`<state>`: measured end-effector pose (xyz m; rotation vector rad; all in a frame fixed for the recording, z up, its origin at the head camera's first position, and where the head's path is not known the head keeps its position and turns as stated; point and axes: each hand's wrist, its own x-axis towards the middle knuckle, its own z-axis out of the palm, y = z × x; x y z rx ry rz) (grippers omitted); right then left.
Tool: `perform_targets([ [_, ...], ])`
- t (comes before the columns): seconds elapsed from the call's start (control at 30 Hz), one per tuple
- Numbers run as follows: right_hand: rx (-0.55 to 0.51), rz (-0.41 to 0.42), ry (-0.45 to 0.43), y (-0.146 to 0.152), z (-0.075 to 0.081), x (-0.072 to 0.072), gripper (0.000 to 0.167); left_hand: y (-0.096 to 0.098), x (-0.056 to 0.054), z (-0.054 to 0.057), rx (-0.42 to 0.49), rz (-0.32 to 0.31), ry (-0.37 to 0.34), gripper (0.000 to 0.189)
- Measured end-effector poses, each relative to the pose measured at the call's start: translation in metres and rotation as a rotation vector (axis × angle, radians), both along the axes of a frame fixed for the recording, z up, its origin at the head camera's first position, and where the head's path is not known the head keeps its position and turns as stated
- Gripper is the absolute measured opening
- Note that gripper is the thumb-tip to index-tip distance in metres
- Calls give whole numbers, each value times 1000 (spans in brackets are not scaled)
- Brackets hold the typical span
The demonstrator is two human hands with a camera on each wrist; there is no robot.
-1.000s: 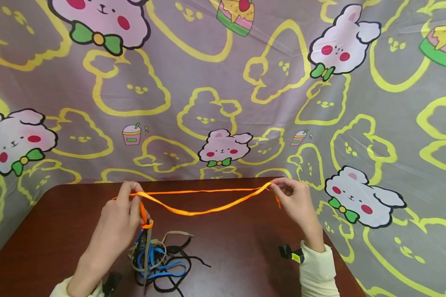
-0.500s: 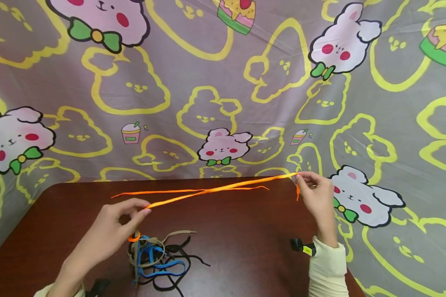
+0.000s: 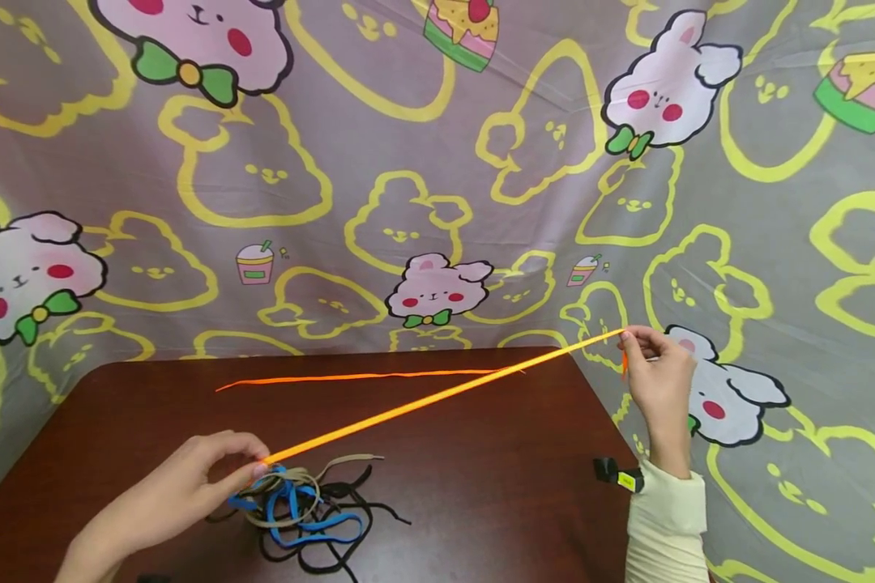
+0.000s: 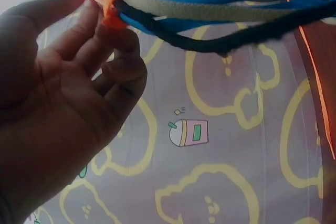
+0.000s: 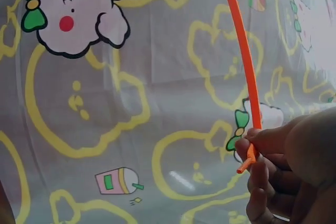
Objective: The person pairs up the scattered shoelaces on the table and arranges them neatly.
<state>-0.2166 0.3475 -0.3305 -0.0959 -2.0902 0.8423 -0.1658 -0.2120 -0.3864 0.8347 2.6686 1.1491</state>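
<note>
An orange shoelace [image 3: 437, 397] is stretched taut on a slant between the two hands. My left hand [image 3: 156, 490] pinches it low on the left, thumb against fingertips. In the left wrist view an orange loop [image 4: 114, 3] at those fingertips wraps a bundle of blue, beige and black laces [image 4: 210, 48]. My right hand [image 3: 659, 376] holds the other end higher up at the right. A short orange tip [image 5: 244, 167] pokes out below its pinched fingers in the right wrist view. Beneath the left hand lie tangled blue laces [image 3: 321, 534], with a beige lace [image 3: 353, 458] and black laces [image 3: 390, 510].
A second orange shoelace [image 3: 335, 377] lies nearly straight across the back of the dark wooden table [image 3: 481, 486]. Rabbit-printed fabric [image 3: 437, 219] hangs behind the table and along its sides.
The held orange lace has gone from sagging to taut. My right hand has moved right and slightly up, my left hand down and left. The lace at the back stays put.
</note>
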Motion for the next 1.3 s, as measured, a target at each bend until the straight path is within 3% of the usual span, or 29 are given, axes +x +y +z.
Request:
perform_targets([
  [0.13, -10, 29, 10, -8, 4, 2, 16, 12, -1, 8, 3, 147, 254, 10],
  [0.23, -12, 76, -21, -17, 5, 3, 14, 23, -2, 20, 111, 286, 549, 24],
  [0.3, -2, 108, -47, -23, 5, 3, 14, 29, -4, 29, 207, 330, 699, 30],
  [0.43, 13, 184, -99, -32, 4, 4, 12, 40, -7, 46, 351, 325, 856, 13],
  [0.57, 7, 202, -122, -36, 3, 6, 11, 53, -8, 59, 404, 349, 996, 46],
  [0.63, 5, 192, -124, -36, 2, 7, 11, 56, -6, 66, 392, 390, 1062, 49],
  [0.73, 4, 187, -125, -36, 1, 8, 12, 57, -2, 70, 344, 460, 1084, 51],
  [0.9, 4, 212, -122, -37, 0, 10, 12, 54, -1, 60, 295, 499, 1020, 51],
  [1.1, 21, 224, -138, -38, 0, 8, 12, 50, -1, 55, 174, 478, 1005, 56],
  [1.3, 59, 222, -167, -40, -1, 7, 11, 48, -1, 54, 129, 441, 985, 48],
])
